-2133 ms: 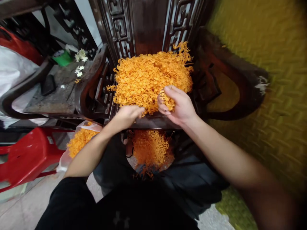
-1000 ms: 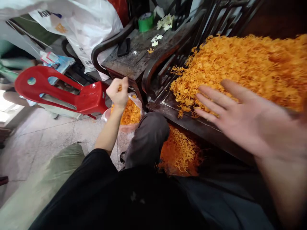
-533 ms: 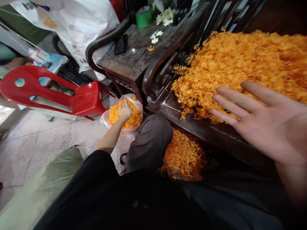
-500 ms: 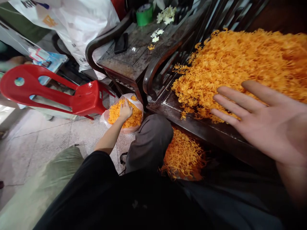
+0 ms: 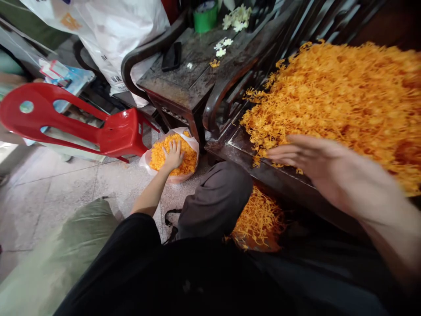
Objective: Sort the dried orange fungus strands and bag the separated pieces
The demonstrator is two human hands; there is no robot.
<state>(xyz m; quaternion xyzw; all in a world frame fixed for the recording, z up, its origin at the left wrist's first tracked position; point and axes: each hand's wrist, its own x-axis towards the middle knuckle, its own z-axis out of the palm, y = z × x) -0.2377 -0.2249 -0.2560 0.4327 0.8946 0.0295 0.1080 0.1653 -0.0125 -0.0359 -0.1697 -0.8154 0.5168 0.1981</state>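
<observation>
My left hand (image 5: 174,156) lies with fingers spread on the orange flowers (image 5: 188,159) that fill a pale plastic bag (image 5: 194,142) on the floor. My right hand (image 5: 329,171) is raised at the right, its fingers stretched out and holding nothing. Behind it, a big heap of orange flowers (image 5: 345,87) covers the seat of a dark wooden bench (image 5: 226,151). More orange strands (image 5: 259,217) show below the bench edge, beside my knee.
A red plastic chair (image 5: 120,131) stands at the left, near a white sack (image 5: 128,26). On a dark wooden side table (image 5: 177,85) are a phone (image 5: 171,57), green tape (image 5: 205,19) and white flowers (image 5: 237,18). My knee (image 5: 220,197) is between bag and bench.
My left hand has flattened and spread its fingers on the bagged flowers. My right hand has turned edge-on and moved left and slightly down, its fingers closer to each other. The view has shifted slightly.
</observation>
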